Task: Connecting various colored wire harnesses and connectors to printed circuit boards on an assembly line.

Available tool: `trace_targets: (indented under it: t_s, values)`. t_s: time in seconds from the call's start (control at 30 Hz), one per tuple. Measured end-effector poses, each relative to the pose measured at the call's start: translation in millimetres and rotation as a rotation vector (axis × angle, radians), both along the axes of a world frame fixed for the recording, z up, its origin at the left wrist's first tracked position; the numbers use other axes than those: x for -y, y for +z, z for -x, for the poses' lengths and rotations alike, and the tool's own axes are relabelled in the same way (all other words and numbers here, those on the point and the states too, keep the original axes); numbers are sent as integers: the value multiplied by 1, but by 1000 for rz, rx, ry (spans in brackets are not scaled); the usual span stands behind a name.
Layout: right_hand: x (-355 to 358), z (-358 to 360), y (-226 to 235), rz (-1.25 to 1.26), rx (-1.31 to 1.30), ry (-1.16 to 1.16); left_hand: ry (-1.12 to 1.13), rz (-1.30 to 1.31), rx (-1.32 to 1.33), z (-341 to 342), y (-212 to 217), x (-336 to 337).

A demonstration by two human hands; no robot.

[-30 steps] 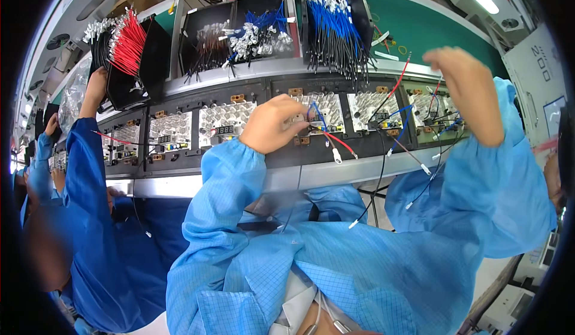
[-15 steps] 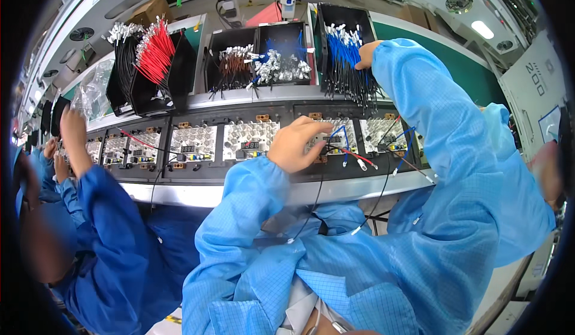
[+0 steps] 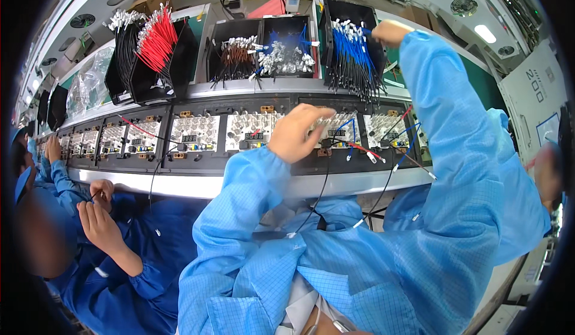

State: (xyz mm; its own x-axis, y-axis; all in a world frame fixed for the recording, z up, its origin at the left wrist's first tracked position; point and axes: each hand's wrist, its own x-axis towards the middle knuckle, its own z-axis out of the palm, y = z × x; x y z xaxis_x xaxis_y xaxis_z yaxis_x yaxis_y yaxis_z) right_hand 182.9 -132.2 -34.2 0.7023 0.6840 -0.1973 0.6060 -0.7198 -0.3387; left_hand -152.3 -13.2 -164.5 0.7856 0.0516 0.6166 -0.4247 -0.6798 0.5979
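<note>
At top-right bin [image 3: 335, 11] of blue wires [image 3: 350, 59] | right hand [image 3: 388, 32] grip unclear | left hand [image 3: 296, 132] grip half-closed on board [image 3: 335, 132]

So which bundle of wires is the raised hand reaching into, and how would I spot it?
Look at the row of black bins along the top of the bench. The bin at the far right end holds the blue wires, hanging in a thick bunch with white tips. The right hand touches its upper right edge. Its neighbours hold brown, white, red and black wires instead.

Blue wires [image 3: 350, 53], red wires [image 3: 157, 38]
</note>
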Motion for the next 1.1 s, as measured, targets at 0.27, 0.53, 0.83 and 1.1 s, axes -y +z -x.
trace_targets:
  t_s: [0.27,0.53,0.83,1.1]
  values:
    - [51,46,52,-483,-357,65,33,602,47,-5,18,1]
    - [44,215,87,-506,-178,399,-847,898,539,-51,98,18]
    - [39,227,55,-820,-298,484,-166,896,187,-13,105,44]
    - [72,226,56,-1048,-57,300,125,849,373,-18,92,24]
